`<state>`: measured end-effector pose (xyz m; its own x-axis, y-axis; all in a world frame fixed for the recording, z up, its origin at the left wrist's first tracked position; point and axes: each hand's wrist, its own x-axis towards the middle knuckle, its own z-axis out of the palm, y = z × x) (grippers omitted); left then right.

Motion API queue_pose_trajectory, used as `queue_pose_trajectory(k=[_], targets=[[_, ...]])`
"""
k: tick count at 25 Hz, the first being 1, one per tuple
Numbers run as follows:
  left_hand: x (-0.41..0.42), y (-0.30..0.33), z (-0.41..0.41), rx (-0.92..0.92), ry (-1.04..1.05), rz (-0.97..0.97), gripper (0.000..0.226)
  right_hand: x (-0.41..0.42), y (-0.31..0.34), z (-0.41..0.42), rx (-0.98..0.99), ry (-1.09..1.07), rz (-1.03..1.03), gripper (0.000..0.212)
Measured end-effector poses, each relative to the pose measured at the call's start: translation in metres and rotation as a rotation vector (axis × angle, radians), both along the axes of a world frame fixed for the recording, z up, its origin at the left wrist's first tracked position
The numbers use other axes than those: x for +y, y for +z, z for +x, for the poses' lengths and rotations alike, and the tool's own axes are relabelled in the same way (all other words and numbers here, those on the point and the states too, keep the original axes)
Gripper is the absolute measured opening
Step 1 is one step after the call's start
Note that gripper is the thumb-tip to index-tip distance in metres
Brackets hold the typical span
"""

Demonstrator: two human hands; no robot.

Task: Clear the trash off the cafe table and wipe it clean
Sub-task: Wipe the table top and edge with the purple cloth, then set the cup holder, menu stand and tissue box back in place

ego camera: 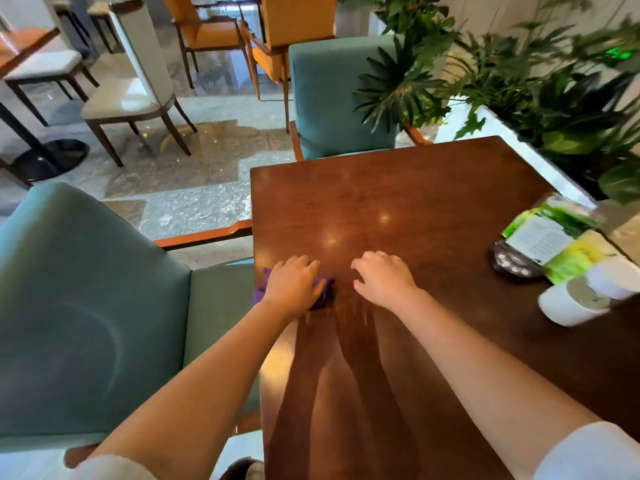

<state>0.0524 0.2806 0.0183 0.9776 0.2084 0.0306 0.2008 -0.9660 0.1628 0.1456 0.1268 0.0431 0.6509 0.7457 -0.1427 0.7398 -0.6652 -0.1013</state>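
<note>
Desk (pixel 398 202) first: its brown top is bare across the middle and far side, so the clearing looks mostly done and the step in hand is judged to be wiping. It stands between two teal chairs (pixel 69 306), with plants (pixel 519 81) along its right edge. At that right edge sit a menu stand (pixel 543 237) on a dark base and, just beside it, a white cup (pixel 571 303), blurred; whether the cup counts as trash cannot be told.

The left hand (pixel 294 289) lies palm down on a purple cloth (pixel 325 285) at the desk's left edge, its grip closed down on the cloth, which shows only at the hand's sides and partly overhangs the edge. The right hand (pixel 384 278) rests near it on bare wood, fingers (pixel 367 263) spread and curled, grip apart and holding nothing.

To wipe well, the cloth should be kept flat under the whole palm, not bunched, and drawn in long overlapping passes from the far side toward the body, so crumbs go one way. The free hand can steady the desk or lift the stand and cup so the wood beneath them is reached. Near the left edge, pressure should ease, lest the cloth slip off. The glossy top shows streaks, so a last light pass would help.
</note>
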Motion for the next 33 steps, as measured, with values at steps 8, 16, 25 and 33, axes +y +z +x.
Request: queue_pose_trajectory(k=[8, 16, 25, 33], targets=[[-0.136, 0.014, 0.03, -0.092, -0.121, -0.03, 0.032, -0.157, 0.021, 0.0, -0.085, -0.332, 0.024, 0.032], [-0.24, -0.056, 0.061, -0.013, -0.239, -0.074, 0.053, -0.294, 0.01, 0.048, -0.299, -0.611, -0.009, 0.046], [-0.287, -0.137, 0.092, 0.127, -0.177, -0.079, 0.073, -0.341, -0.038, 0.125, -0.275, -0.664, -0.062, 0.068], [-0.29, -0.143, 0.093, 0.184, -0.161, -0.002, 0.074, -0.329, -0.056, 0.139, -0.21, -0.804, 0.523, 0.049]])
